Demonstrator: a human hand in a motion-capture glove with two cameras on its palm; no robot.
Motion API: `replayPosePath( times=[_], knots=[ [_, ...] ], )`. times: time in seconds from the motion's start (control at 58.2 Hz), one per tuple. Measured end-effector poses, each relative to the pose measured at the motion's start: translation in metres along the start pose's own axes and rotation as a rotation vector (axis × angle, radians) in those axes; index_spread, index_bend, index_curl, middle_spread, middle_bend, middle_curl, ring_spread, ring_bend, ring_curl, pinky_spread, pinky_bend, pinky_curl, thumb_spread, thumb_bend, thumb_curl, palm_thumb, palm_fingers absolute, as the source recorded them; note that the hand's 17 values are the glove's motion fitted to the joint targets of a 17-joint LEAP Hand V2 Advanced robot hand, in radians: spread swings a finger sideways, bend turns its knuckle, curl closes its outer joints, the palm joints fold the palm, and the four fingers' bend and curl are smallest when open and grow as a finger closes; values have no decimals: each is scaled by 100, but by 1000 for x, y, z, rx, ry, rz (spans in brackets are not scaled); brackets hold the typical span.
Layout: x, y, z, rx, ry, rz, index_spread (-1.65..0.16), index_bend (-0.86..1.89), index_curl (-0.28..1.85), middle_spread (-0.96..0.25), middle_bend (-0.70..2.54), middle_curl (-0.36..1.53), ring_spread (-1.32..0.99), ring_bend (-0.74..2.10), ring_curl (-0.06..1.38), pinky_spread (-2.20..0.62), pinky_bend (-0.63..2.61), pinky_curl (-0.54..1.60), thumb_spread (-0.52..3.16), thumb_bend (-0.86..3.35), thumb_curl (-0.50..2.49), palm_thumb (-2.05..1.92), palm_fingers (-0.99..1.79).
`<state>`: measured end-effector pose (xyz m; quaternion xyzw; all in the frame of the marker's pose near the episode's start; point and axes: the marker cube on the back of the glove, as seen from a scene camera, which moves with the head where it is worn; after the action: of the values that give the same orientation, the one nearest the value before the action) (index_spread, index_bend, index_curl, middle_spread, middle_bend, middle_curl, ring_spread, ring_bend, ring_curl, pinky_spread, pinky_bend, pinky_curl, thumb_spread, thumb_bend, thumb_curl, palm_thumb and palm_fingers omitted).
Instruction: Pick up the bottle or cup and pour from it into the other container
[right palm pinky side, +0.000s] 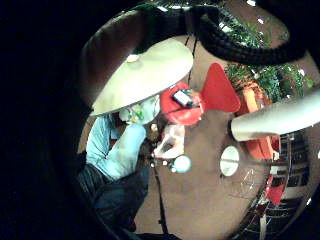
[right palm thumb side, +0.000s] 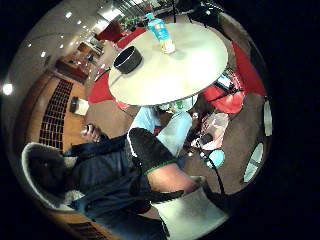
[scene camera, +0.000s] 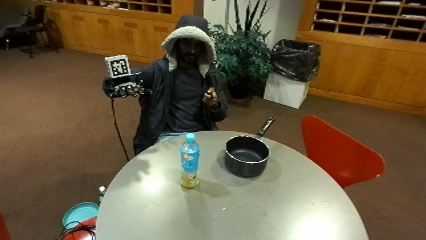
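Above counter's (scene camera: 279, 210) far edge | my grip (scene camera: 123, 86) raised, fingers' state unclear | bottle (scene camera: 190, 161) beside pot (scene camera: 246, 156) | reach down, clasp bottle mid-body, upright.

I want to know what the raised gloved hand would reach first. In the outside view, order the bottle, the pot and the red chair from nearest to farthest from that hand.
1. Bottle: upright on the table, on the side toward the raised right hand.
2. Pot: on the table, beside the bottle, farther from the hand.
3. Red chair: off the table's far side, farthest.
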<state>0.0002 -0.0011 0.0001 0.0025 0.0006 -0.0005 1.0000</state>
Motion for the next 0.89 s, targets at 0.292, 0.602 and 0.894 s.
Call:
replayPosePath(
  times=[0.292,0.602,0.894],
  knots=[
    [-9,-11,4,13,10,-21,-45,25,25,-12,27,21,5,16,8,34,41,23,88,2,20,27,39],
    [-36,-33,12,-24,26,-25,-48,18,30,-10,24,27,8,16,10,36,41,28,94,-3,28,26,36],
    [-42,-132,47,146,52,141,-47,15,30,-7,22,30,10,17,12,37,45,32,91,-4,31,23,30]
  ],
)
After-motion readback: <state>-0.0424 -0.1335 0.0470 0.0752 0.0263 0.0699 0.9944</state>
